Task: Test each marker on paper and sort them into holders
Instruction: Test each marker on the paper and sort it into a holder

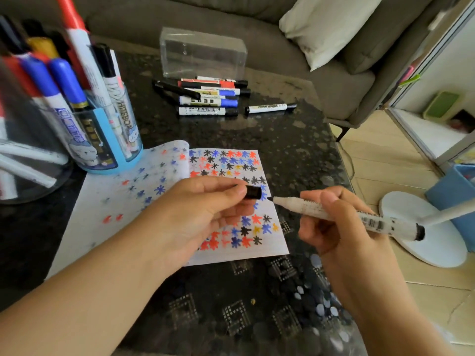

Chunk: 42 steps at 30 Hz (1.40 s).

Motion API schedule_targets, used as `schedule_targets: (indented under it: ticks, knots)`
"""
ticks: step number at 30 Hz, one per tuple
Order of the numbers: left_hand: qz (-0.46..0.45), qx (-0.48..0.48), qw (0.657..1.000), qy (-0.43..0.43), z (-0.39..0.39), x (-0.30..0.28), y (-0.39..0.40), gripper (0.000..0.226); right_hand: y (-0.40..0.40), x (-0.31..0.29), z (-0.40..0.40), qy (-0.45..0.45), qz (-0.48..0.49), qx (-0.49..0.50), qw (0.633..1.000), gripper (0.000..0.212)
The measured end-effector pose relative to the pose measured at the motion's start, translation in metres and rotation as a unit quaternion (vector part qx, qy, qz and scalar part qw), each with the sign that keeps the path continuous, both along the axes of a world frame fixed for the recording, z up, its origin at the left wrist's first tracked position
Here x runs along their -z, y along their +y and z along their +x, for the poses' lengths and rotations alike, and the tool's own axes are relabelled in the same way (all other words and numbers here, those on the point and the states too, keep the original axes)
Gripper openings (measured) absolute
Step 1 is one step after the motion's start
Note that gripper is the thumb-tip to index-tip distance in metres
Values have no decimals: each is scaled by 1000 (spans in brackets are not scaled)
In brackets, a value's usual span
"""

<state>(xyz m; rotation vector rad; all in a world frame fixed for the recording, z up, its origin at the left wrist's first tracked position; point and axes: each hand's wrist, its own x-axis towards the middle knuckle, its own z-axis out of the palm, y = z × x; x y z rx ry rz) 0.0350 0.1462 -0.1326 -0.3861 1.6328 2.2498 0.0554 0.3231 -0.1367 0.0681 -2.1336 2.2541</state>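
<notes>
**Over the paper: another marker uncapped, a small pile left to go**

Over the paper point(164, 201), our landmark here, we are holding both pieces of one marker. Our left hand point(205, 209) is pinching the short black cap point(254, 192) between thumb and fingertips, the other fingers loosely curled. Our right hand point(334, 222) is gripping the white marker point(347, 214) by its barrel, fingers curled round it, with the dark tip pointing left, just beside the cap and hovering above the paper's right edge.

We are judging the task as well along. The paper is carrying rows of small star-shaped scribbles in red, blue, black and yellow, covering most of the right-hand page and bleeding faintly through the curled left leaf. Left of the paper, the blue-based holder point(113, 140) is standing packed with markers, and a second clear holder point(28, 155) further left is also holding several. Beyond the paper, a pile of markers point(208, 96) is lying flat, with a lone marker point(270, 108) just right of it; these are apparently still waiting.

The markers are smooth plastic cylinders with printed labels. The tabletop point(282, 140) is looking glossy, dark and speckled. Beyond the pile, a clear box point(203, 53) is standing empty, rigid and rectangular.
</notes>
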Motion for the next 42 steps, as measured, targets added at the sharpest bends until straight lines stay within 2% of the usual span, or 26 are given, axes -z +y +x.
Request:
schedule_targets:
  ticks: [8,16,27,30,33,35,38,40,42]
  knots:
    - [11,30,999,33,13,-9,-1,30,-13,-7,0,11,-11,0,1000,22]
    - [49,44,997,47,27,-18,0,14,-32,-10,6,29,-56,23,998,30]
    - [19,65,995,78,33,-19,-11,19,-38,-11,15,85,-7,14,996,27]
    - [27,44,994,97,30,-19,-12,16,-36,-13,12,69,-25,-48,996,26]
    - [61,36,991,116,23,-21,-21,11,-35,-18,11,70,-74,-182,978,27]
    - [75,42,987,134,20,-21,-31,14,-37,-24,14,38,-126,-244,961,24]
    - [63,40,983,169,21,-23,-47,13,-34,-30,21,-84,-183,-276,940,32]
    - [39,14,980,197,24,-30,-57,6,-29,-37,24,-156,-193,-280,927,43]
    - [1,-13,974,227,27,-40,-68,11,-26,-48,30,-184,-166,-269,931,54]
